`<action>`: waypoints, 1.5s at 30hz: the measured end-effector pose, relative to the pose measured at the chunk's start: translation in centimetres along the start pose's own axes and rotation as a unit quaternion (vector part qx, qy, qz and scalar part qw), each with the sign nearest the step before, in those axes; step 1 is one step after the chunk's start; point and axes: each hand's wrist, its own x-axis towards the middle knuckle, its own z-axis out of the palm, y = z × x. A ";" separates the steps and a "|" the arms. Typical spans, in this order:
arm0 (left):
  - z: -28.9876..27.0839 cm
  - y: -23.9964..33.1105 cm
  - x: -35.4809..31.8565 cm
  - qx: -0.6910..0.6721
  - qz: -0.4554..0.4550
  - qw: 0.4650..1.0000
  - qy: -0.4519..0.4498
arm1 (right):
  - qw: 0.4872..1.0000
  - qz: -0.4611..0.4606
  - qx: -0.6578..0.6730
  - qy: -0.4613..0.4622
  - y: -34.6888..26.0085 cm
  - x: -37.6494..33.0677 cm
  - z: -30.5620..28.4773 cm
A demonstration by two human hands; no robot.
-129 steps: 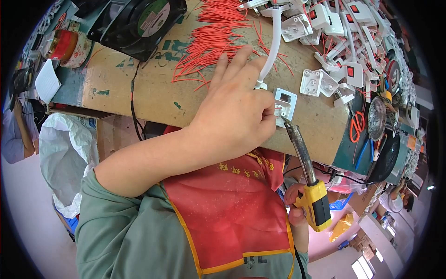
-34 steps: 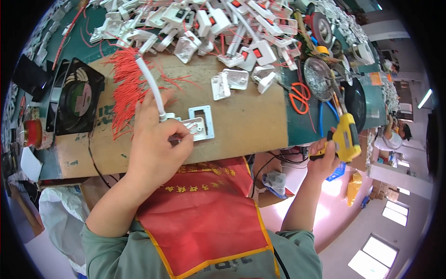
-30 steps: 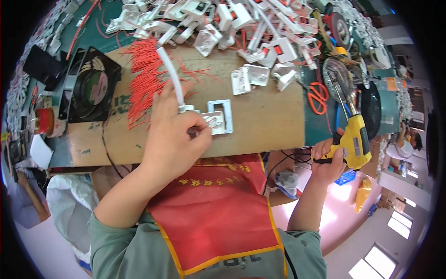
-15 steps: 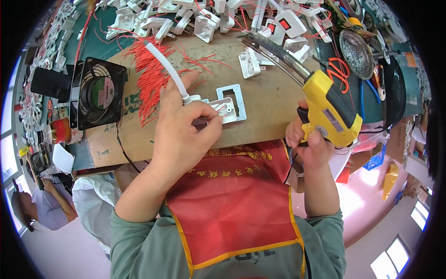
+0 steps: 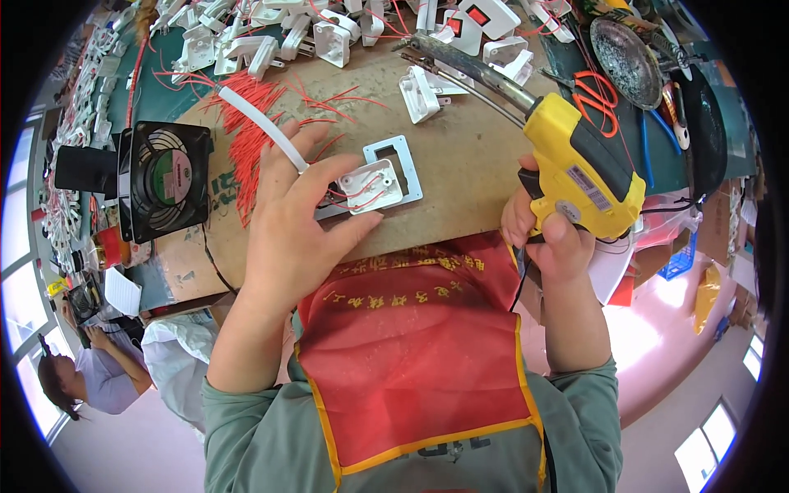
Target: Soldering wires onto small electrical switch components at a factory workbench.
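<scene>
One thumb (image 5: 355, 232) and the fingers (image 5: 327, 172) of my left hand (image 5: 288, 220) stand spread about the white box (image 5: 363, 176) on the bench (image 5: 468, 177), likely to steady it; my right hand (image 5: 555, 240) wraps the yellow soldering gun (image 5: 567, 152), perhaps to hold its tip (image 5: 431, 48) clear.

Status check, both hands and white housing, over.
Right hand gripping yellow soldering gun. Left hand open at white housing. Red wires heaped beside left hand.

Apron (image 5: 419, 370) bears yellow characters (image 5: 403, 297), soldering gun (image 5: 561, 144) a label (image 5: 586, 187)
</scene>
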 end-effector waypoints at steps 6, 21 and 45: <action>-1.2 -1.0 0.1 -0.004 0.048 0.999 -0.009 | 1.000 0.009 0.006 0.001 0.1 -0.2 0.1; -2.1 -1.4 -1.0 -0.499 -0.140 0.854 0.044 | 0.994 0.046 -0.084 0.044 -0.6 -0.1 1.6; -6.2 3.8 -3.1 0.032 0.043 0.988 0.143 | 0.998 0.054 -0.038 0.002 -0.5 -0.2 0.3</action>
